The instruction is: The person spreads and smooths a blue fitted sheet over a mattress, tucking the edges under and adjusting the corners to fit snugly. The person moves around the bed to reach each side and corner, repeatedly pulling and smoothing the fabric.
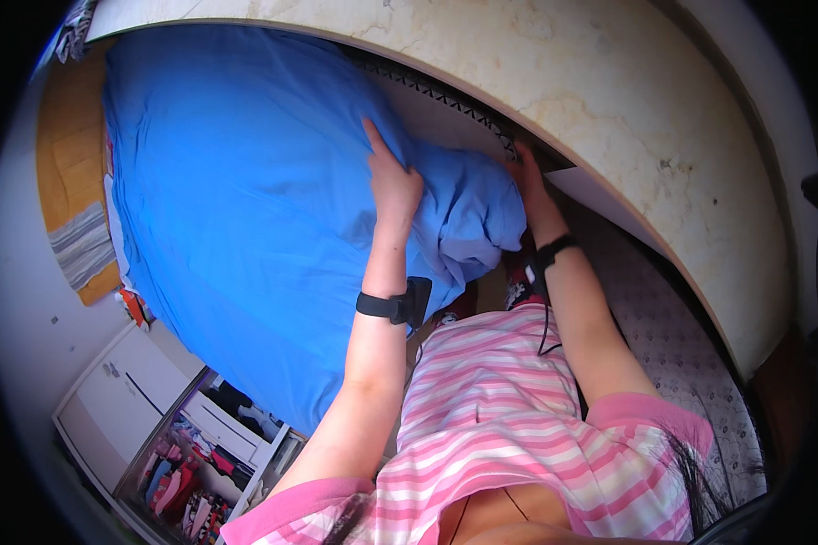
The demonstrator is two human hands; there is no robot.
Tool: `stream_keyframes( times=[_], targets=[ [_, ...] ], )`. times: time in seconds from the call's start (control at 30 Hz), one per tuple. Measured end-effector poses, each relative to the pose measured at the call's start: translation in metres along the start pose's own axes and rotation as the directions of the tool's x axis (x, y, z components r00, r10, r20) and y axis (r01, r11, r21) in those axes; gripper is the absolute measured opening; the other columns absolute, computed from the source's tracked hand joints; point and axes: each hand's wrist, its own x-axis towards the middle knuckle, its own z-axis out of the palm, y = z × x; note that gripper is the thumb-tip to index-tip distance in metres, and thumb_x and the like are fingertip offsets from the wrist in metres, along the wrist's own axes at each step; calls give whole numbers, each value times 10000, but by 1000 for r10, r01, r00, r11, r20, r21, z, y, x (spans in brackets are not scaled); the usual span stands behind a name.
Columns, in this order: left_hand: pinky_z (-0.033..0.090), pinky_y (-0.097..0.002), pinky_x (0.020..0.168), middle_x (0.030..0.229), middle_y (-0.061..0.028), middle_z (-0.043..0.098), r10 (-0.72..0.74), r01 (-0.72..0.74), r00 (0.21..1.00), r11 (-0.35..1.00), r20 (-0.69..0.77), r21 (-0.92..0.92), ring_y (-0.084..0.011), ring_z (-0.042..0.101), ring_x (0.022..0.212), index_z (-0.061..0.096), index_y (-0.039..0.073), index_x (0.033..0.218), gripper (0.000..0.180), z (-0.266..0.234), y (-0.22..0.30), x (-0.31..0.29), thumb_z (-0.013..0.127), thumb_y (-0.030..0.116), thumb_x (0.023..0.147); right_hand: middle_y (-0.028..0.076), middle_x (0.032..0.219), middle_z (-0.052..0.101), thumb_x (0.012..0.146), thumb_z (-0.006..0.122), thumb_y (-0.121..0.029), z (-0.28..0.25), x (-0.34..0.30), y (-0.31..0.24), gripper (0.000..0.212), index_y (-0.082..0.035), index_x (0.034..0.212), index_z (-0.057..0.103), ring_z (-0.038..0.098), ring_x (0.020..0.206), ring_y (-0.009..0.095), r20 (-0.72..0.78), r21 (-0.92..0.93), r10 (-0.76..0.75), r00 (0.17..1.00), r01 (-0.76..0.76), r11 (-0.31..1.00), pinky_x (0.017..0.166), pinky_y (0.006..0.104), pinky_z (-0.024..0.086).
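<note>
Head; blue sheet point(236, 200) under left fingers point(374, 137)

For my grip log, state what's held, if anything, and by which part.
The left hand is on the blue sheet near its bunched corner, the right hand beside that corner; whether either grips cannot be told.

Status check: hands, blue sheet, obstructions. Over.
Left hand on blue sheet, right hand at its bunched end; right grip partly hidden. Sheet spread wide, creased near both hands. Pale mottled surface close by right hand.
</note>
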Motion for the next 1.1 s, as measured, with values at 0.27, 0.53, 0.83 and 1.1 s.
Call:
stream_keyframes(
  times=[0.27,0.53,0.83,1.1],
  targets=[
    [477,-487,779,1083,-325,487,74,-80,992,995,100,55,-476,556,888,244,92,1427,794,67,-10,15,543,-15,699,130,1363,459,915,519,-351,37,76,-31,554,-32,1355,411,432,1250,253,37,-543,-327,944,294,787,1066,342,323],
    [439,-505,855,1053,-227,538,405,-418,907,898,116,135,-381,567,941,571,62,1138,417,130,-14,62,547,242,763,133,1360,463,917,521,-334,-38,59,-67,529,-27,1338,431,436,1246,245,-77,-445,-566,821,480,756,1062,338,324],
    [316,-530,958,1064,-111,629,679,-667,716,598,161,444,-271,533,1021,670,94,991,347,114,-50,147,444,319,854,135,1357,467,921,524,-315,-92,31,-49,501,-21,1320,453,441,1241,236,-125,-508,-563,817,434,744,1058,333,325],
    [278,-503,1025,1127,-73,628,590,-777,628,507,508,372,-276,519,1121,670,117,1043,525,132,-39,114,367,521,899,137,1354,471,923,527,-298,-110,19,-60,476,-16,1303,473,445,1237,227,-146,-593,-611,778,425,683,1055,328,326]
  ],
)
